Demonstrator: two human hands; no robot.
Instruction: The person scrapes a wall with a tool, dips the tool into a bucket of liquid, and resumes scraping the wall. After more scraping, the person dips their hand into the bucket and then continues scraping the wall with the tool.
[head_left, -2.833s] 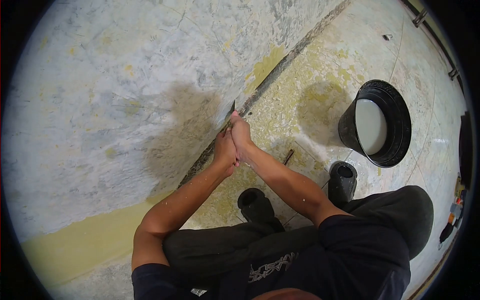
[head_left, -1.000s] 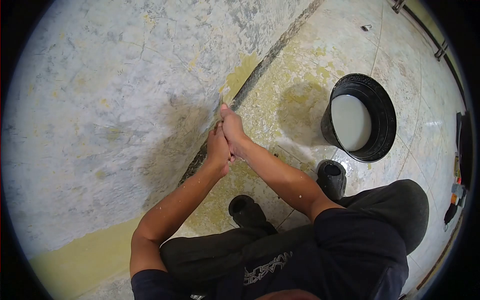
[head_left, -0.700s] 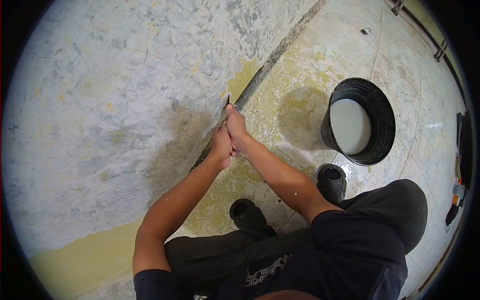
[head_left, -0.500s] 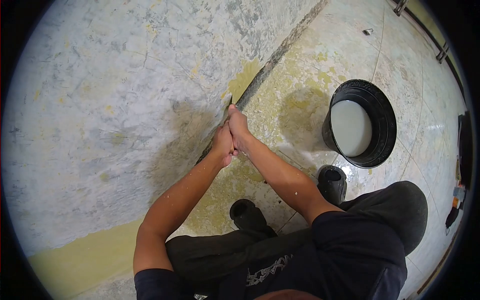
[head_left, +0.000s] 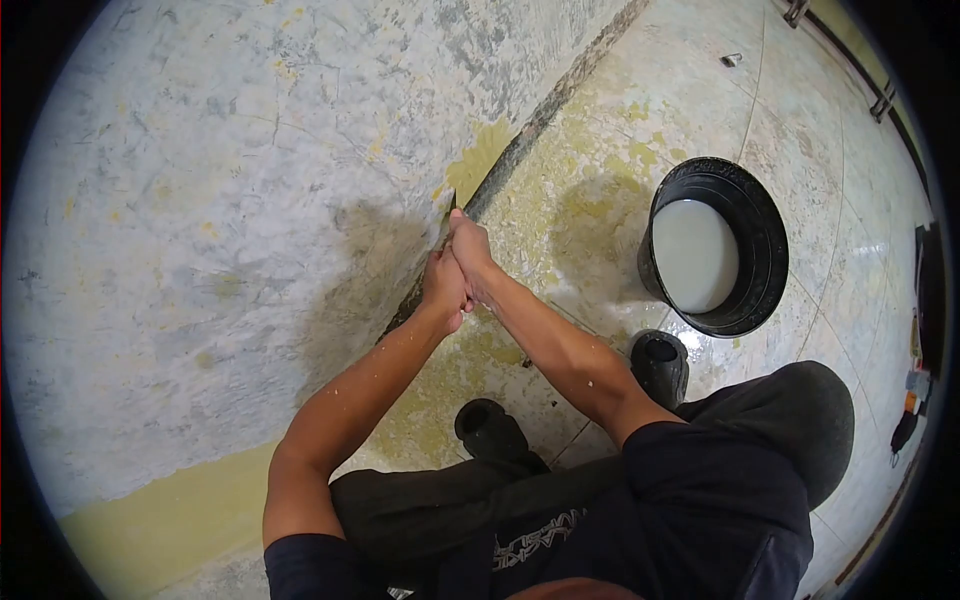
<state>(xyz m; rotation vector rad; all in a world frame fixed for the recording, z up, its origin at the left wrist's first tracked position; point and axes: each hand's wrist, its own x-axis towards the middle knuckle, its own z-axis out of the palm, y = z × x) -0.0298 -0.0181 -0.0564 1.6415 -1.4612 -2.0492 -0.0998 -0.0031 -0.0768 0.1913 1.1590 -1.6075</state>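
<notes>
Both my hands are closed together at the foot of the wall, gripping one scraper [head_left: 453, 201]. Only a short dark piece of its blade shows beyond the fingers, and its handle is hidden. My right hand [head_left: 470, 248] is foremost, with its thumb pointing along the tool. Just behind and against it, my left hand [head_left: 442, 285] is wrapped around the grip. The blade meets the lower end of a yellow paint patch [head_left: 478, 160] on the whitish, scuffed wall [head_left: 230, 200].
A black bucket [head_left: 770, 255] with milky liquid stands on the tiled floor to my right. Yellow flakes [head_left: 530, 240] litter the floor along the wall. My dark shoes [head_left: 490, 428] are close below my arms. A yellow painted band [head_left: 180, 520] crosses the wall at lower left.
The view has shifted slightly, moving wall, bucket and hands a little left in the picture. Both hands keep their hold on the scraper at the yellow patch.
</notes>
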